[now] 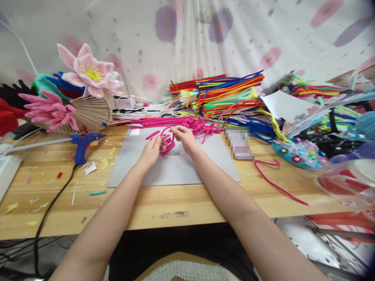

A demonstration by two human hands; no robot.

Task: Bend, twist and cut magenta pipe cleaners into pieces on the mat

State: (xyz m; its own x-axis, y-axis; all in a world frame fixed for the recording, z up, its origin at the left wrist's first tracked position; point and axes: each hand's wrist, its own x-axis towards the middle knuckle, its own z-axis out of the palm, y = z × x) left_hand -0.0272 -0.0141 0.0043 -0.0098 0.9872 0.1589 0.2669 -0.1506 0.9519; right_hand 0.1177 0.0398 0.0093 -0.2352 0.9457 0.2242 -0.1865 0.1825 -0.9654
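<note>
Bright, even light; edges bowed and blurred.

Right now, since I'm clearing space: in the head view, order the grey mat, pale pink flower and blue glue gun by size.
Largest to smallest:
1. grey mat
2. pale pink flower
3. blue glue gun
The flower lies farther back, yet looks bigger.

No words, numbers or signs clear enough to read. Small flat packet (239, 143) on the wooden table (175, 207) blurred out, so nothing readable there.

Two hands: left hand (150, 150), right hand (185, 138); one glue gun (83, 142); one grey mat (175, 168); two pink flowers (89, 72) (49, 110).
</note>
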